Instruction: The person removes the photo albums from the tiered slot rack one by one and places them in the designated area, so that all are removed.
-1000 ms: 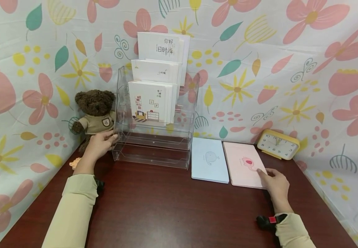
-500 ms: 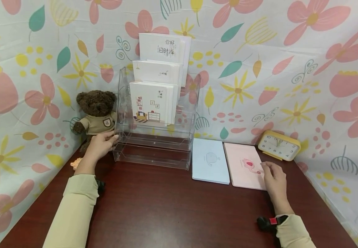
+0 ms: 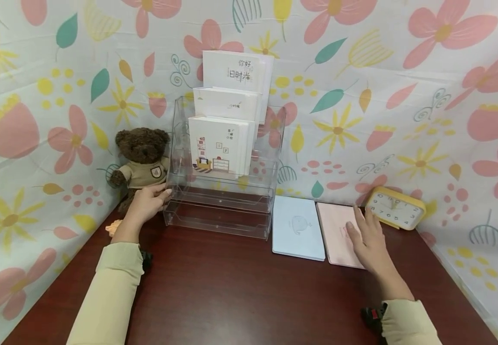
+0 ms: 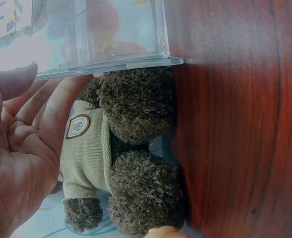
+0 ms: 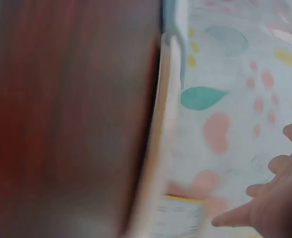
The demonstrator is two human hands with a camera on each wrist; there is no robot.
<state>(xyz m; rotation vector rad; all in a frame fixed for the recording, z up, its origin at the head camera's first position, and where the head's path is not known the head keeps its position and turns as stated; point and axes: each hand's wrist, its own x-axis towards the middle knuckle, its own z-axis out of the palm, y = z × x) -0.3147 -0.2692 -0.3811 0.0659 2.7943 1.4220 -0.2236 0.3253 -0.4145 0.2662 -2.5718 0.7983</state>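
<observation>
Gripping a clear tiered rack [image 3: 218, 230] by its left side edge with the left hand [image 3: 145, 203], with thumb at the front edge and fingers reaching along the outer face of the side panel. Holding the right hand [image 3: 371, 239] with fingers extended and spread, at the right side of a pink notebook [image 3: 336, 235], hiding part of its cover and drawing. In the right wrist view, a visible gap between those fingers and the notebook's blurred pale edge. Flat on the dark red-brown surface [image 3: 240, 297], just left of the pink notebook, a light blue notebook [image 3: 298, 227] with a whale drawing. Beyond the right hand, near the back, a yellow alarm clock [image 3: 395, 208], tilted. Upright toward the back of the surface, the rack, bearing white books on three stepped levels: a front book [image 3: 216, 146] with a drawing of a furnished room, a middle book [image 3: 223, 103] with small dark lettering, and a rear book [image 3: 227, 72] with larger lettering. Beyond the left hand, close by the rack's left side, a brown teddy bear [image 3: 143, 172] in a tan top with a badge [image 4: 78, 126] on the chest; hard to tell whether touching the rack. By the left wrist, a small peach-coloured object [image 3: 112, 227], partly hidden. Over the forearms, a pale left sleeve [image 3: 110, 292] and a matching right sleeve [image 3: 408, 321]. Behind everything, a flower-patterned cloth [image 3: 352, 52].
</observation>
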